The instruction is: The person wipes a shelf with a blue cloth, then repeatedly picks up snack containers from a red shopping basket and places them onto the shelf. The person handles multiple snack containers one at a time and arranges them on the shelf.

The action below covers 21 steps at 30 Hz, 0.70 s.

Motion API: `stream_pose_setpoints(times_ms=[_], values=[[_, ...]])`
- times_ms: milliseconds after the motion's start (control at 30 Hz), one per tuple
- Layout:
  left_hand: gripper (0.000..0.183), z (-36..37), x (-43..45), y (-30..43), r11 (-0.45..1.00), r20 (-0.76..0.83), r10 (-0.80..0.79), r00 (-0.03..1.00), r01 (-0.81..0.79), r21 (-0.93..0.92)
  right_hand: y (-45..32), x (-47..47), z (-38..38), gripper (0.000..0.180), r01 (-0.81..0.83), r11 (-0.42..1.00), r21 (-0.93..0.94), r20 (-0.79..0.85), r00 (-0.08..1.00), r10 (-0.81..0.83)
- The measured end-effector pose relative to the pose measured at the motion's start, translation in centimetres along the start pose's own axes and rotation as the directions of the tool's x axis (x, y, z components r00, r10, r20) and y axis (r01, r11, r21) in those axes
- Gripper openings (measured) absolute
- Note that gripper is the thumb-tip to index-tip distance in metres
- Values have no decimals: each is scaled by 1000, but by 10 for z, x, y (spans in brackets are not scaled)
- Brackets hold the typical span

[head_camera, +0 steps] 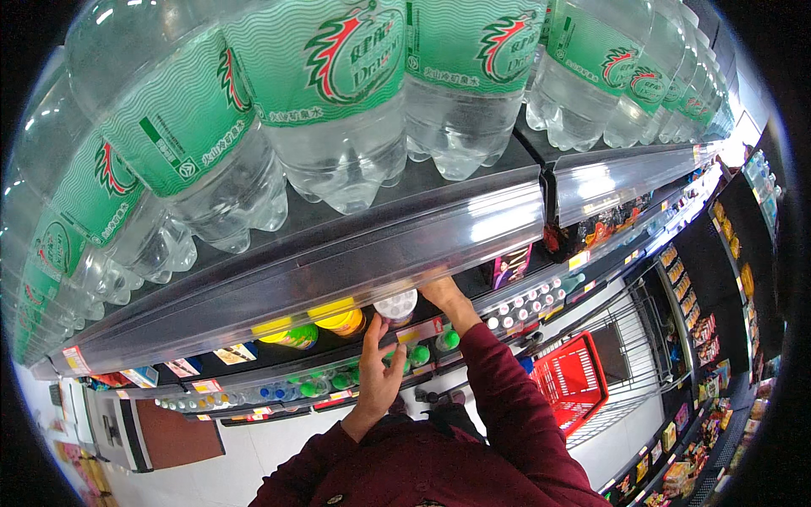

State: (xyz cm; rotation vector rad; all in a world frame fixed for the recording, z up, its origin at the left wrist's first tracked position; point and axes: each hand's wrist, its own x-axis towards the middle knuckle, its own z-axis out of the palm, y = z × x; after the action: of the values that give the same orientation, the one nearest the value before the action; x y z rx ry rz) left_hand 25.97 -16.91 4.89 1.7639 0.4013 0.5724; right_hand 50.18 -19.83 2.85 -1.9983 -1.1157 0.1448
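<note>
My left hand (378, 375) is raised at the front edge of a shelf, fingers apart and slightly bent, its fingertips close to a white-lidded container (396, 307). My right hand (443, 294) reaches in under the upper shelf's clear edge strip, just right of that container; its fingers are hidden, so what they touch cannot be told. Left of the container stand a yellow-lidded canister (339, 317) and another canister with a yellow lid and green side (293, 334). A purple and black box (510, 266) stands right of my right hand.
Large water bottles (355, 127) with green labels crowd the upper shelf, whose clear-faced edge (405, 234) overhangs my hands. Small capped bottles (315, 385) line the lower shelf. A red basket (573, 380) sits in a wire cart (640, 374) to the right, near more stocked shelves.
</note>
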Motion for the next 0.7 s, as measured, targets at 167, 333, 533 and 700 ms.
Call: stream_pose_setpoints(times_ms=[167, 333, 533, 700], values=[[70, -1, 1, 3, 1000, 5, 10, 1000, -9, -5, -7, -1, -7, 50, 42, 999, 13, -17, 999, -42], [72, -2, 1, 4, 999, 15, -26, 1000, 27, -27, -14, 0, -15, 49, 15, 1000, 13, 6, 1000, -15], [71, -4, 0, 5, 998, 18, -57, 998, 58, -18, -21, -17, -30, 38, -134, 976, 175, -16, 990, 139], [69, -5, 1, -8, 1000, -2, -16, 1000, 16, 6, -41, -50, -35, 29, -175, 797, 578, -12, 975, 223]])
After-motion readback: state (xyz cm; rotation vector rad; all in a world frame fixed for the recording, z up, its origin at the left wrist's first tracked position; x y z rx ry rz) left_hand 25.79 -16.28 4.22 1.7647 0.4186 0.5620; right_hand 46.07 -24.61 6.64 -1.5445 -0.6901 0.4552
